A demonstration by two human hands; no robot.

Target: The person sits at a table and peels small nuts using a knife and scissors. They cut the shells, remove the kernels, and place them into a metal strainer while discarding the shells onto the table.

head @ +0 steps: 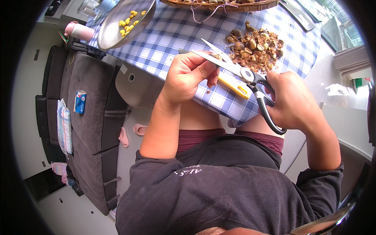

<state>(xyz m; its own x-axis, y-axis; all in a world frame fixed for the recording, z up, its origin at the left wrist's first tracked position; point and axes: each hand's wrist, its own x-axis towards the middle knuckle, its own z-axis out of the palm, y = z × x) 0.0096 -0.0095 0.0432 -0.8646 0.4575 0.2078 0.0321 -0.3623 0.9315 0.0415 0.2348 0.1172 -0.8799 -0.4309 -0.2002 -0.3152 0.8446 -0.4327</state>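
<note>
In my right hand [289, 100] are kitchen scissors [246, 75] with black and white handles, their blades parted. My left hand [189, 75] pinches a small brown nut or piece of shell [216, 57] at the blades; the fingers partly hide it. Below the blades a knife with a yellow handle [233, 85] lies on the checked tablecloth. Beyond my hands rests a heap of brown shells [258, 51] with several whole nuts among it. Yellow kernels [127, 28] sit in a metal mesh strainer [108, 38] at the upper left.
A wicker basket [217, 8] of nuts stands at the table's far edge. Left of the strainer is a pink and white bottle [80, 31]. A tray-like object [299, 14] lies at the upper right. The table's near edge crosses over my lap, with a grey sofa [85, 123] to the left.
</note>
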